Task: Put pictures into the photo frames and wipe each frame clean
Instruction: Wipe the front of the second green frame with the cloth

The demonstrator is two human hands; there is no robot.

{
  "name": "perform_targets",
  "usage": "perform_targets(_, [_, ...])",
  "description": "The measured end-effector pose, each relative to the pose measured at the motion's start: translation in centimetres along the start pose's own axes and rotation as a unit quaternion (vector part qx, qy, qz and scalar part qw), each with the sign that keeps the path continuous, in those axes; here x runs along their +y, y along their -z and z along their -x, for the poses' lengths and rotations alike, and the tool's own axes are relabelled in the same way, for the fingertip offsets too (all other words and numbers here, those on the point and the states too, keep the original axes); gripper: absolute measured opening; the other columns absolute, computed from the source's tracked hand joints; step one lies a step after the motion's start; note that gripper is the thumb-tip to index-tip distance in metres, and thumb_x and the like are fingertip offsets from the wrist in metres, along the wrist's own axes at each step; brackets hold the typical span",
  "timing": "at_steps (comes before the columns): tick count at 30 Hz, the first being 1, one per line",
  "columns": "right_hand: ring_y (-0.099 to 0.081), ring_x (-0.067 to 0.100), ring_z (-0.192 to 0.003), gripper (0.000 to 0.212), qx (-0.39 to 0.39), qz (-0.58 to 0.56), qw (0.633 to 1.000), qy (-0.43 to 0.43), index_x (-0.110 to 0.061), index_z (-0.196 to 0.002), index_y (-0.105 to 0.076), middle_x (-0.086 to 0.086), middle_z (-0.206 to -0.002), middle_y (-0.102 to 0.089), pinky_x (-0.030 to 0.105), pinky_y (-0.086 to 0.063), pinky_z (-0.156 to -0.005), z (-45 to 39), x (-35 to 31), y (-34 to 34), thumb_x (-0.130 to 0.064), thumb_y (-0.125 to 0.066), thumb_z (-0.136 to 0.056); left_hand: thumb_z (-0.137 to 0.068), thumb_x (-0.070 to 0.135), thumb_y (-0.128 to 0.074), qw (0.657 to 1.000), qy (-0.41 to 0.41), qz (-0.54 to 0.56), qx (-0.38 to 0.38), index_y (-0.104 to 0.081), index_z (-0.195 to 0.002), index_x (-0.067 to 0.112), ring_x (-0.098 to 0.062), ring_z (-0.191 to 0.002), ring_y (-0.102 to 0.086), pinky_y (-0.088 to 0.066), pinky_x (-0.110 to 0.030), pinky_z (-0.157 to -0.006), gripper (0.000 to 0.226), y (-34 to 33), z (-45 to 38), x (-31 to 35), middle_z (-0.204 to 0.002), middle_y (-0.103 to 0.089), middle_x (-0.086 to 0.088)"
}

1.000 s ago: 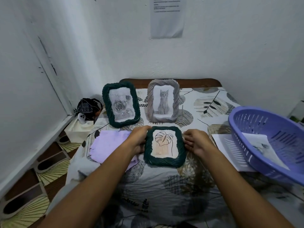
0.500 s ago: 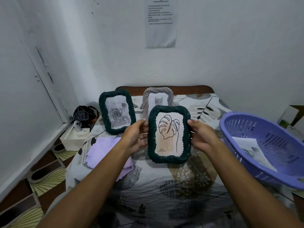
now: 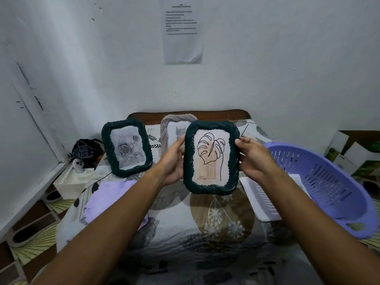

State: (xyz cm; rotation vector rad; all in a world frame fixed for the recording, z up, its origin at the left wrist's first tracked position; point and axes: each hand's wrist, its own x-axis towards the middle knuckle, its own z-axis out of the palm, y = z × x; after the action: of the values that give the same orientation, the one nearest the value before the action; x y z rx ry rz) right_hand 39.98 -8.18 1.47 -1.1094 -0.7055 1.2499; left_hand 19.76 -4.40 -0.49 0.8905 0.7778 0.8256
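A purple basket [image 3: 320, 182] sits at the right edge of the leaf-patterned surface [image 3: 216, 223]. A printed sheet [image 3: 182, 36] hangs on the white wall [image 3: 267, 68]. A dark bag [image 3: 86, 152] sits at left.

You can read nothing here. The white paper sheet [image 3: 182, 33] taped to the wall at twelve o'clock carries printed lines too blurred to make out, as is the small mark under the leaf drawing in the dark green braided frame [image 3: 211, 157].
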Motion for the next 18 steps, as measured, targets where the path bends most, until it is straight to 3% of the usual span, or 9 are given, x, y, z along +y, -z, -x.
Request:
perform_targets(7, [-0.059,0.019,-0.076,0.009,0.009,0.056,0.998,0.011,-0.013,-0.097,-0.058,0.006,-0.088,-0.064,0.031,-0.045,-0.061,-3.3,-1.4,1.4,-0.008,-0.049,-0.097,-0.098,0.055,-0.032,0.997,-0.060,-0.035,-0.027,-0.062,-0.120,0.013,-0.031,-0.106,-0.065,-0.052,-0.043,-0.090,0.057,-1.9,-5.5,1.9,-0.115,-0.068,-0.015])
perform_targets(10, [-0.059,0.019,-0.075,0.007,0.001,0.071,0.997,0.022,-0.015,-0.096,-0.056,0.006,-0.087,-0.065,0.032,-0.046,-0.064,-5.3,-2.9,2.0,-0.018,-0.050,-0.098,-0.094,0.064,-0.030,0.996,-0.063,-0.063,-0.031,-0.064,-0.116,0.013,-0.031,-0.108,-0.064,-0.047,-0.045,-0.097,0.066,-2.7,-8.6,3.0,-0.115,-0.068,-0.015])
perform_targets(14, [-0.062,0.026,-0.085,0.036,0.014,0.117,0.993,0.008,-0.015,-0.116,-0.060,0.009,-0.093,-0.066,0.035,-0.050,-0.072,-8.9,-4.9,2.8,-0.043,-0.050,-0.095,-0.081,0.080,-0.032,0.992,-0.038,-0.120,0.012,-0.065,-0.118,0.012,-0.033,-0.106,-0.064,-0.049,-0.046,-0.094,0.084,-4.3,-13.9,3.9,-0.110,-0.070,-0.015])
perform_targets(18, [-0.062,0.026,-0.082,0.038,0.055,0.139,0.988,-0.028,-0.015,-0.104,-0.062,0.006,-0.085,-0.065,0.032,-0.048,-0.064,-11.9,-6.1,4.0,-0.050,-0.055,-0.089,-0.082,0.079,-0.033,0.991,-0.031,-0.126,0.023,-0.069,-0.110,0.014,-0.031,-0.100,-0.067,-0.052,-0.042,-0.089,0.080,-5.7,-18.2,3.4,-0.103,-0.073,-0.012])
